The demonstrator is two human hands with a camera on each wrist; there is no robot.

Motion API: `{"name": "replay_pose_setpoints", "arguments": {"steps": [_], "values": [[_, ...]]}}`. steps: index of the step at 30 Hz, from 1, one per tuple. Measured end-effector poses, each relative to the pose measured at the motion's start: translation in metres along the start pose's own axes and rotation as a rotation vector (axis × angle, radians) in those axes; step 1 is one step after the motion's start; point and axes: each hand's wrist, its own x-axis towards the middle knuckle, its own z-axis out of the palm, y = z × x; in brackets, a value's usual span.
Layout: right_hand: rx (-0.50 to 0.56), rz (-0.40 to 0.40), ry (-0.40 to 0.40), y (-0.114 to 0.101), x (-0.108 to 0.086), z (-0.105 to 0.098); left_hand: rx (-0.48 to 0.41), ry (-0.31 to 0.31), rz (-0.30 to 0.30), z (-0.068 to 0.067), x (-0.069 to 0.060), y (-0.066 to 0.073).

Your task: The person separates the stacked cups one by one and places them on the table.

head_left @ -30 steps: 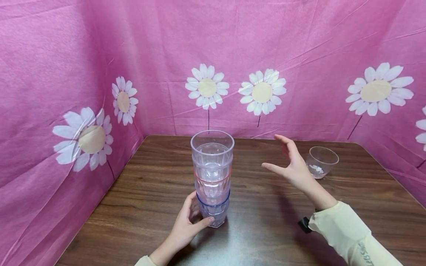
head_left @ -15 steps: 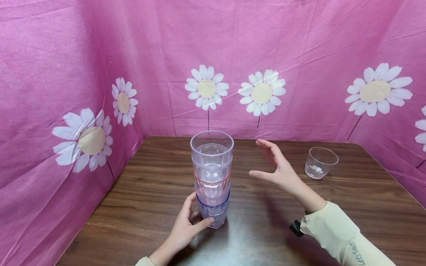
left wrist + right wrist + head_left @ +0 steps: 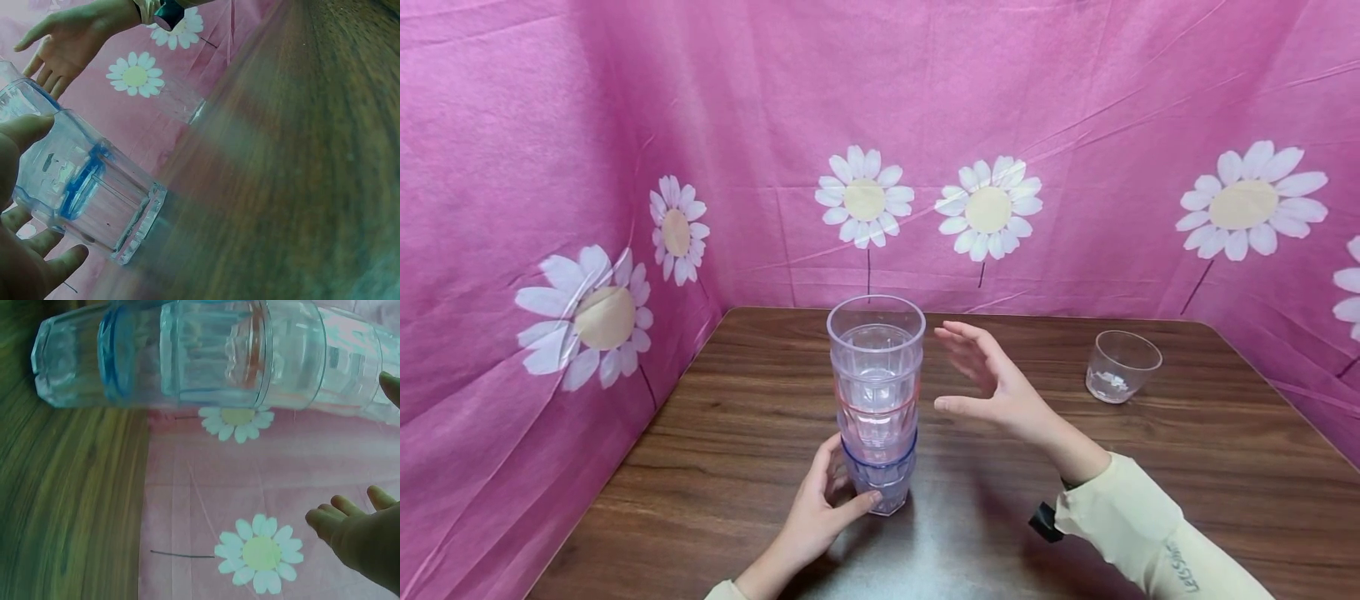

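Pink fabric backdrop [image 3: 760, 125] printed with white daisies, sweeping from nine o'clock through twelve to three. Brown wood-grain table [image 3: 715, 442] below, near edge cut off in the head view.

Tall stack of nested clear tumblers [image 3: 878, 408], on the table, toward six o'clock from the middle of the head view. Stands upright, long axis vertical, mouth at twelve, narrower base at six; shows a red rim midway and a blue rim lower down. Hard to count through overlapping transparent walls. In the right wrist view, runs sideways, base toward nine, upper end cut off toward three; in the left wrist view, slants, base toward four, top cropped.

Right hand [image 3: 1007, 392], in a pale sleeve [image 3: 1150, 525] with lettering hard to read, at three o'clock from the stack. Fingers released, spread from the thumb, near the upper rims but apart from them.

Left hand [image 3: 820, 500], at seven o'clock. Grasps the bottom of the stack, thumb on the near side, curled fingers partly hidden behind it.

Single clear tumbler [image 3: 1123, 367], mouth up, well apart from the stack between two and three o'clock. Shows white marks near its base, too small to make out.

Small black item [image 3: 1047, 522] at the right cuff, four o'clock from the stack, kind unclear.
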Motion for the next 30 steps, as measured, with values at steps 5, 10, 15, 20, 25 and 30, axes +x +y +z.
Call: {"name": "replay_pose_setpoints", "arguments": {"steps": [5, 10, 15, 20, 25, 30], "values": [[0.089, 0.002, -0.013, -0.001, 0.005, 0.008, 0.005, 0.008, -0.004, 0.0, 0.0, 0.001], [0.189, -0.033, -0.031, -0.002, 0.011, 0.017, 0.005, 0.009, -0.008, 0.0, 0.0, 0.0], [0.244, -0.088, -0.053, -0.002, 0.015, 0.024, -0.002, 0.001, -0.004, 0.0, 0.0, 0.0], [0.261, -0.091, -0.068, -0.003, 0.019, 0.029, -0.006, -0.007, -0.006, 0.0, 0.0, 0.0], [0.272, -0.063, -0.084, -0.006, 0.023, 0.033, -0.009, -0.013, -0.007, 0.0, 0.0, -0.001], [0.285, -0.038, -0.1, -0.009, 0.027, 0.036, -0.006, -0.014, 0.011, 0.0, 0.001, -0.001]]}}
